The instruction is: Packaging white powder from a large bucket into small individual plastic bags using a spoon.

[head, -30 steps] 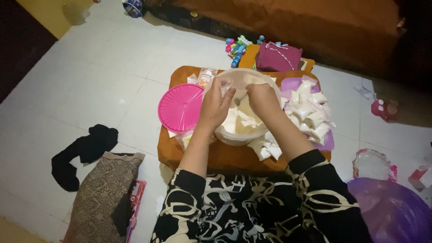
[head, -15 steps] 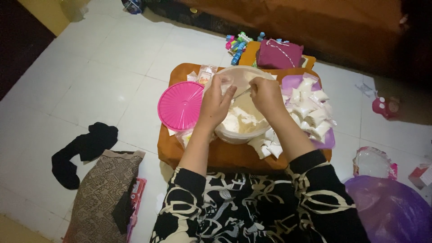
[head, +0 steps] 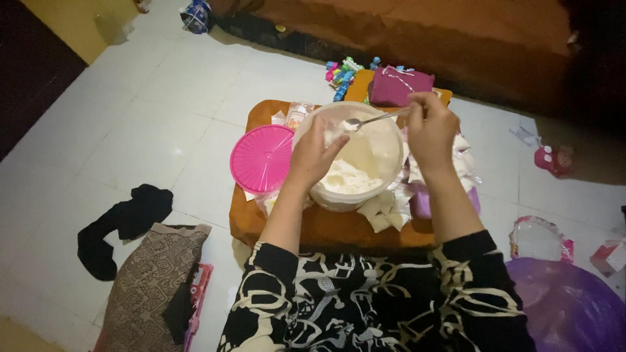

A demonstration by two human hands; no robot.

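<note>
- The right hand (head: 430, 130) is closed around the handle of a metal spoon (head: 375, 120), held above the right rim of a large white tub (head: 349, 156).
- The spoon points left, its bowl over the tub's far side and carrying a small heap of white powder.
- The left hand (head: 315, 153) sits at the tub's left rim with its fingers pinched on a small clear plastic bag (head: 332, 130), held just beside the bowl of the spoon; the bag is hard to make out against the tub.
- The tub holds white powder (head: 345, 176), piled mostly in its near half.
- The tub stands on a low orange surface (head: 326, 228) set on the white tiled floor (head: 130, 130).
- A round pink lid (head: 261, 158) lies flat just left of the tub, partly over the edge of the surface.
- Small filled white packets (head: 391, 208) lie at the near right of the tub, and more sit on a purple tray (head: 420, 202) behind the right forearm.
- A dark red pouch (head: 399, 85) and a cluster of small colourful toys (head: 342, 72) lie beyond the tub.
- On the floor to the left are a black sock (head: 120, 221) and a patterned brown cushion (head: 153, 287).
- A purple plastic bag (head: 570, 306) shows at the lower right.
</note>
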